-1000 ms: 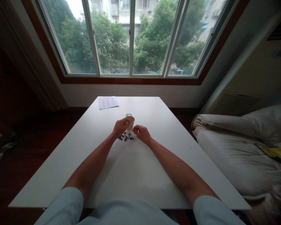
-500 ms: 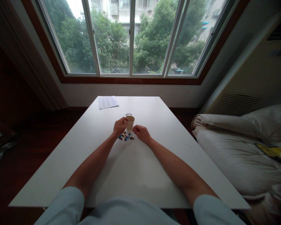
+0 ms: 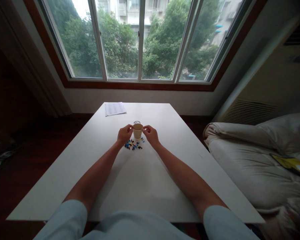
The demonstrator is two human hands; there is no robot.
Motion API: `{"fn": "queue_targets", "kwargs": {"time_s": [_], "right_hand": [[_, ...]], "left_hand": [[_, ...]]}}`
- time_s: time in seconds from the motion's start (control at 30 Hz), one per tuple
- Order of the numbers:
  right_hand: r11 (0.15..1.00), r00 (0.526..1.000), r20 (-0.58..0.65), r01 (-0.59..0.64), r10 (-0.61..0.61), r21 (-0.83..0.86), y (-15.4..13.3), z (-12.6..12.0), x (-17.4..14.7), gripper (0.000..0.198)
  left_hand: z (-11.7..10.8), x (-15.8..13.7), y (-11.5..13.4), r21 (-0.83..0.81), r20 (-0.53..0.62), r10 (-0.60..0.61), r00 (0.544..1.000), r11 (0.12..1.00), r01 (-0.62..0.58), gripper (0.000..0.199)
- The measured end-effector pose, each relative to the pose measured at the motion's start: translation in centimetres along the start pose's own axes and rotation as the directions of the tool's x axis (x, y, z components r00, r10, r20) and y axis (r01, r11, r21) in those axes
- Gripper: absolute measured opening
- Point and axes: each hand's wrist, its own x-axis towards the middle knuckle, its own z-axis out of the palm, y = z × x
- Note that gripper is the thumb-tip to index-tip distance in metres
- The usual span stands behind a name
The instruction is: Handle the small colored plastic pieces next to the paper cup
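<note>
A small beige paper cup [image 3: 137, 133] stands upright on the white table [image 3: 145, 180]. My left hand [image 3: 125, 134] pinches its rim from the left. On the opposite side my right hand [image 3: 151, 135] has thumb and fingertips closed on the rim. Just in front of the cup lies a loose scatter of small blue, yellow and dark pieces [image 3: 132, 145], too small to name; a few are close to my right hand. The cup's inside shows only at the top, and its contents cannot be made out.
Behind the cup lies a thin dark loop [image 3: 137, 122]. Printed paper sheets [image 3: 115, 108] rest at the table's far left corner. A pale sofa [image 3: 235, 156] stands along the right, and a wide window [image 3: 140, 43] is beyond the table.
My right hand has risen from beside the cup's base to its rim. My left hand stays at the rim, shifted slightly left. More small pieces show near the cup's right side.
</note>
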Motion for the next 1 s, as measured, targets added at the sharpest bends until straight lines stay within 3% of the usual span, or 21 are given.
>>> {"fn": "queue_targets", "kwargs": {"time_s": [0.3, 0.53, 0.7, 0.8, 0.9, 1.0], "right_hand": [[0.996, 0.998, 0.012, -0.06, 0.06, 0.063, 0.0, -0.1, 1.6, 0.04], [1.0, 0.997, 0.074, -0.013, 0.013, 0.0, -0.7, -0.6, 1.3, 0.042], [0.989, 0.988, 0.13, 0.098, -0.084, -0.107, -1.6, -1.2, 0.7, 0.034], [0.972, 0.949, 0.291, 0.17, -0.117, -0.164, -1.7, -0.9, 0.1, 0.027], [0.928, 0.875, 0.474, 0.251, -0.095, -0.277, -1.3, -0.2, -0.7, 0.018], [0.857, 0.824, 0.563, 0.335, -0.066, -0.39, -0.8, 0.6, -1.5, 0.014]], "left_hand": [[0.1, -0.3, 0.3, 0.021, 0.019, 0.058, 0.998, 0.998, -0.058, 0.025], [-0.2, -0.3, 0.1, 0.001, 0.002, 0.046, 0.999, 0.999, -0.046, 0.027], [-0.9, -0.1, -0.2, -0.011, 0.003, 0.019, 1.0, 1.0, -0.019, 0.029], [-1.3, 0.1, -0.3, -0.005, 0.032, 0.014, 0.999, 1.0, -0.013, 0.028], [-1.7, 0.2, -0.5, 0.011, 0.079, 0.039, 0.996, 0.999, -0.04, 0.028], [-1.9, 0.2, -0.7, 0.037, 0.108, 0.057, 0.993, 0.997, -0.062, 0.027]]}}
